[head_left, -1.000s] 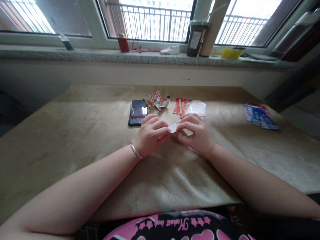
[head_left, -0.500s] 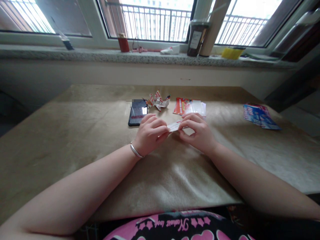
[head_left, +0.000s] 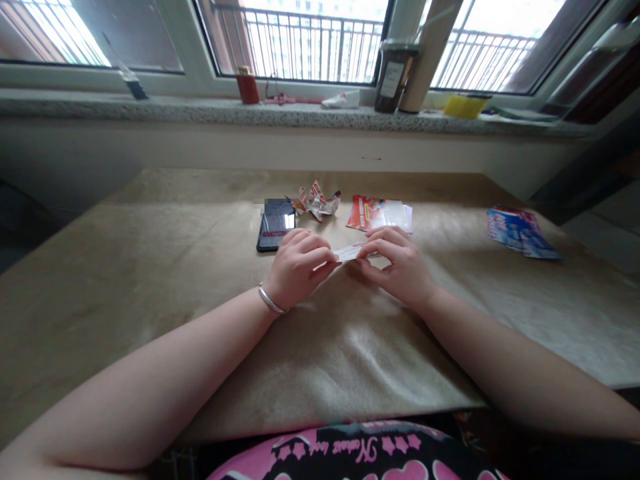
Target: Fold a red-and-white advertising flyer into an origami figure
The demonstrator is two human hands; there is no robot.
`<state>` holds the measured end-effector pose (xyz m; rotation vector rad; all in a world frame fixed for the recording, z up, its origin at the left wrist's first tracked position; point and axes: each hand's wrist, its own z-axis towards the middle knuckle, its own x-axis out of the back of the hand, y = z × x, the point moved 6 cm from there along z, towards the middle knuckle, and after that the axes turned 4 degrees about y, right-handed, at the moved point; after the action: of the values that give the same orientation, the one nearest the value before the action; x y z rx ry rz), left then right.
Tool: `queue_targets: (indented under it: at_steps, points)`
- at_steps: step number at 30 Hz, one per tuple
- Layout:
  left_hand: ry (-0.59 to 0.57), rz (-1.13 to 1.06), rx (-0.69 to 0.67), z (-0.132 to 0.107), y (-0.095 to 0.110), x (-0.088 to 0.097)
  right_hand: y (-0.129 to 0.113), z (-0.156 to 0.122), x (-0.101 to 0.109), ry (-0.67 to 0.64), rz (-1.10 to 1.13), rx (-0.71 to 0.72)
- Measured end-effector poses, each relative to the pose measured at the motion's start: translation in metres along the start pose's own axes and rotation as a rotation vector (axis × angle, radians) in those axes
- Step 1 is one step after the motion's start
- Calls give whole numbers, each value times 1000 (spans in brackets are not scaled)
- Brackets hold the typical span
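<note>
Between my two hands is a small white strip of paper (head_left: 349, 253) with faint print on it. My left hand (head_left: 303, 265) pinches its left end between thumb and fingers. At the other end, my right hand (head_left: 395, 265) pinches it in the same way, and the fingers hide part of it. Just behind my left hand lies a dark phone (head_left: 277, 225). Behind my right hand rest a red printed packet (head_left: 363, 212) and a clear, whitish sleeve (head_left: 393, 215), lying together.
A crumpled wrapper (head_left: 318, 201) sits beside the phone. Several blue printed packets (head_left: 523, 233) lie at the table's right side. Beyond the tan table (head_left: 150, 267), a stone windowsill (head_left: 300, 115) carries a red container (head_left: 247, 87), a dark lidded jar (head_left: 394, 77) and a yellow item (head_left: 465, 105).
The paper strip has tilted slightly between my fingers and lies a little more level. Both hands have barely moved and keep their pinch. The other things on the table stay where they were.
</note>
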<state>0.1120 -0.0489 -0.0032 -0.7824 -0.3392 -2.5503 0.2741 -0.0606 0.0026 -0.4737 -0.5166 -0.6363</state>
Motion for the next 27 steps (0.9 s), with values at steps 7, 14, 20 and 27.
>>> queue_targets:
  at_steps: [7, 14, 20, 27]
  points:
    - [-30, -24, 77, -1, -8, -2, 0, 0, 2, 21, -18, 40]
    - [27, -43, 84, -1, -9, 2, -1, -1, 1, 9, -9, 38]
    - [17, -98, 193, -2, -16, 0, 1, -2, 4, 54, -11, 55]
    - [77, -253, 408, -10, -36, -4, 1, -3, 1, 10, 14, 50]
